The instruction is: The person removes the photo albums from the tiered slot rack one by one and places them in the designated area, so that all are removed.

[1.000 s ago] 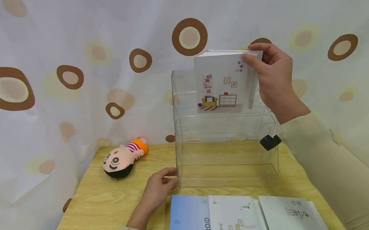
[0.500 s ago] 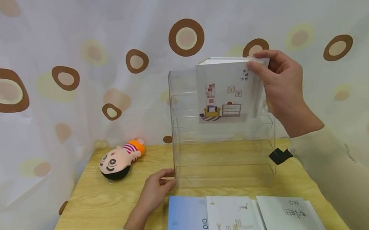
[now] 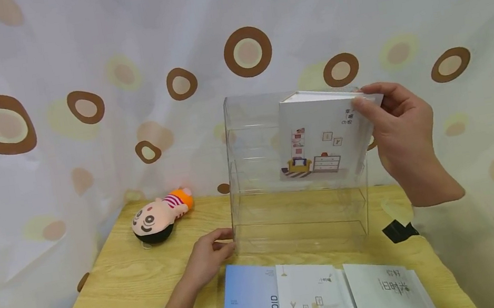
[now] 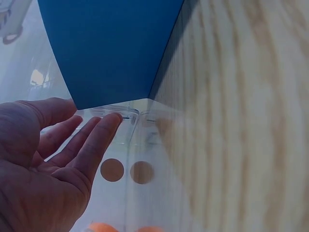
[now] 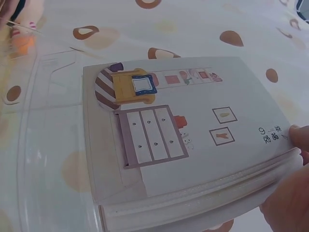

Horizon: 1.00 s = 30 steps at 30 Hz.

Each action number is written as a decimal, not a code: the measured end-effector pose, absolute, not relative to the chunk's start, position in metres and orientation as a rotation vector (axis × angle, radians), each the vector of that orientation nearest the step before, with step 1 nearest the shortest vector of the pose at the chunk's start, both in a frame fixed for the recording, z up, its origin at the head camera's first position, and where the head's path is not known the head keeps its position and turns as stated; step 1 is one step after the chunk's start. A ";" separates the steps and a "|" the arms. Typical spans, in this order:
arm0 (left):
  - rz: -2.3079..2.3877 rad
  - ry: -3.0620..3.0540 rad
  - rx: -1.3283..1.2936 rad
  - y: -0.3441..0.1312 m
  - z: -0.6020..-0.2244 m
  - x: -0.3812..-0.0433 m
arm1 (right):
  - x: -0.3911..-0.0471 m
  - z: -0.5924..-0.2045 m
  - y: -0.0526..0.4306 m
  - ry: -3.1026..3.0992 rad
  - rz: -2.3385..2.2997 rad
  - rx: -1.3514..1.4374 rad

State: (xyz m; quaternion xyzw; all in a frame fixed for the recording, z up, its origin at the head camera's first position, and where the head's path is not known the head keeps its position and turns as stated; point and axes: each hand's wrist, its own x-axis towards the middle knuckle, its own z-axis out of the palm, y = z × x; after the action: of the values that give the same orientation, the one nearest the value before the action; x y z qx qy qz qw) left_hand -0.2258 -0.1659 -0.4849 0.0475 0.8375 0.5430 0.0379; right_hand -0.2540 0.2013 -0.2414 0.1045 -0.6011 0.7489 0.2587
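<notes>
My right hand (image 3: 406, 143) pinches a white picture-covered book (image 3: 316, 135) by its upper right corner, thumb on the front cover. The book stands nearly upright in front of the upper tiers of a clear acrylic tiered rack (image 3: 298, 229). Whether its lower edge touches a tier, I cannot tell. In the right wrist view the cover (image 5: 203, 159) shows a yellow chair and a dresser. Low at the rack's left side, the fairly straight fingers of my left hand (image 3: 207, 258) touch the clear wall. The left wrist view shows this hand (image 4: 58, 164) beside a blue book's corner (image 4: 111, 53).
Before the rack lie a blue POLAROID book (image 3: 249, 300), a tent-covered book (image 3: 313, 293) and a white book (image 3: 377, 289) at the right. A plush doll (image 3: 163, 217) lies at the back left of the wooden table (image 3: 120, 300). A spotted curtain (image 3: 188, 19) hangs behind.
My right hand has lowered the white book and carried it rightward, from above the rack's top to in front of its upper tiers. My left hand has stayed at the rack's side.
</notes>
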 end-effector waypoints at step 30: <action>1.690 2.555 0.152 -0.166 -0.485 -0.223 | -0.187 -0.294 0.276 -1.681 2.062 0.090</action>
State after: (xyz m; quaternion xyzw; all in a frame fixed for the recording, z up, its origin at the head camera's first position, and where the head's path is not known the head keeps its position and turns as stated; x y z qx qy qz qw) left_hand -0.2229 -0.1656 -0.4854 0.0494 0.8325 0.5505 0.0374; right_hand -0.1870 0.2762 -0.2939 0.0328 -0.6134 0.7524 0.2378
